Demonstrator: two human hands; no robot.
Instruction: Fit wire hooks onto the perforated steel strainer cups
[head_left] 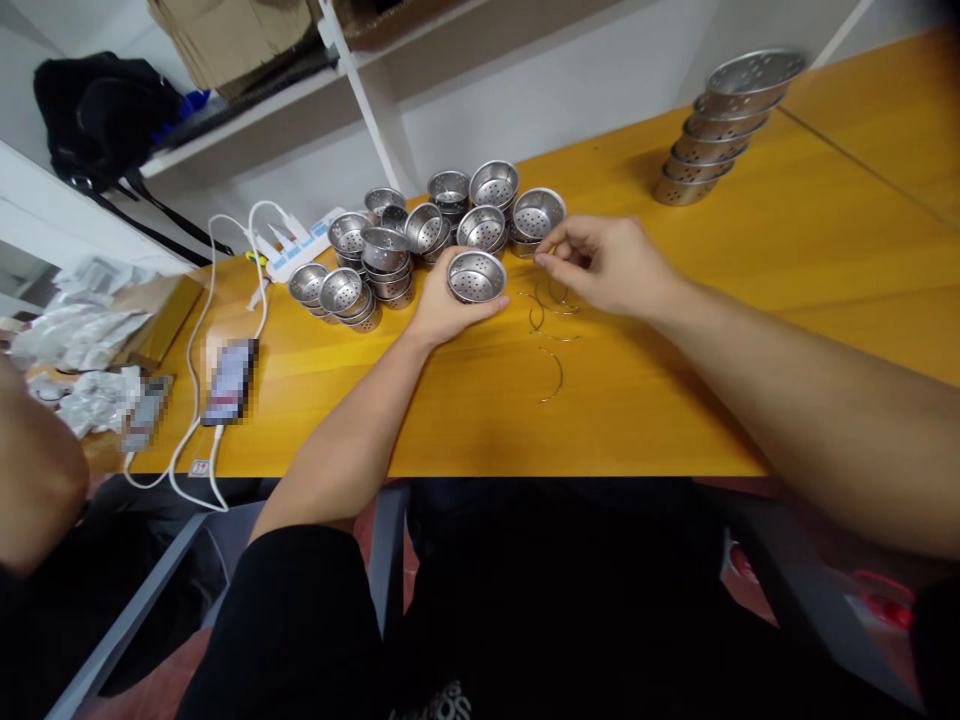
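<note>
My left hand (446, 308) is wrapped round a small perforated metal cup (477, 280), its open mouth turned up towards me. To the right of it, my right hand (592, 262) is closed in a pinch, thumb against forefinger. What those fingertips hold, if anything, is too small to make out. Several thin curved wires (561, 375) lie on the table under and in front of the right hand. Just beyond both hands stand short stacks of the same perforated cups (484, 228), some of them tilted.
A leaning stack of perforated cups (694, 150) stands at the far right of the table (480, 430). On the left are a phone (231, 382) with a white cable, a power strip (304, 245) and plastic bags (90, 320). Another person's arm (34, 470) shows at the left edge.
</note>
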